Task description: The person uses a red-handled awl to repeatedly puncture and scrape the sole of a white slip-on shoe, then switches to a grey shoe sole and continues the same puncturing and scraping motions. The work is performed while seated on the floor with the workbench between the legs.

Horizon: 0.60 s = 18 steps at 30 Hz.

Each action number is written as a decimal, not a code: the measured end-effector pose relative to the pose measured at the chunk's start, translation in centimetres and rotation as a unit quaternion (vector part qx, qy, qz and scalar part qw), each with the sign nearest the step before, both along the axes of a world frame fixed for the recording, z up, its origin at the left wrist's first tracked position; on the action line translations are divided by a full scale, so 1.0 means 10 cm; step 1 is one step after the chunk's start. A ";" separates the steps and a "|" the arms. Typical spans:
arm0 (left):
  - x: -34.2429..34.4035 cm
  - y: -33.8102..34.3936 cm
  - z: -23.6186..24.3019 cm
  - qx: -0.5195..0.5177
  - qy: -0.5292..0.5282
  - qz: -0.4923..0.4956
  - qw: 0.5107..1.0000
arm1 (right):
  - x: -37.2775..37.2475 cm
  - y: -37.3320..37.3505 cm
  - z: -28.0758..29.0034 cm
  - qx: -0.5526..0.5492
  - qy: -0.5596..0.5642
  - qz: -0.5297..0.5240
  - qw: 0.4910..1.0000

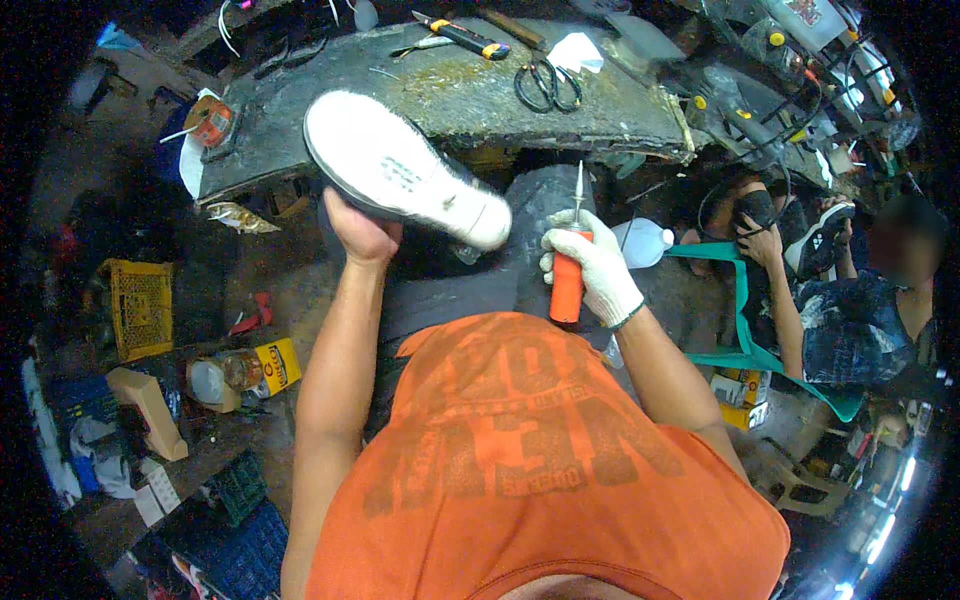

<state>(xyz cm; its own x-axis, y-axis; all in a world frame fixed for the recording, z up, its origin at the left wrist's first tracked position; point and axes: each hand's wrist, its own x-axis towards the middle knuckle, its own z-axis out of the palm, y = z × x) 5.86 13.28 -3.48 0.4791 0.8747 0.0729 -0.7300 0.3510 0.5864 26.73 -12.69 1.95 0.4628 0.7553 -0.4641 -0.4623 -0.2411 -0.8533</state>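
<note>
My bare left hand (362,228) holds a shoe (385,160) by its side, its white sole turned up toward the camera and its toe end at upper left, near the front edge of the dark worn bench (640,110). My right hand (600,265), in a white knit glove, grips an orange-handled tool (567,280) with a thin pointed metal tip that points up, right of the shoe. On the bench above lie a utility knife (462,36), black scissors (548,90) and a crumpled white paper (575,52).
An orange container (210,122) sits at the bench's left end, machinery (780,70) at its right. A white jug (643,243) and teal stool (745,350) are at right, where a co-worker (840,330) handles shoes. A yellow crate (140,310) stands at left.
</note>
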 end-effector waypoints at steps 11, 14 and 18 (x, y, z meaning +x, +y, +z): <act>0.78 -0.17 -0.33 -0.096 0.315 -0.476 0.816 | 0.16 -0.09 0.00 -0.098 -0.123 0.101 0.982; 0.98 -0.35 -0.59 -0.059 0.335 -0.474 0.812 | 0.25 -0.10 -0.07 -0.158 -0.306 0.169 0.923; 1.04 -0.44 -0.72 -0.093 0.335 -0.467 0.813 | 0.33 -0.07 -0.14 -0.171 -0.374 0.190 0.892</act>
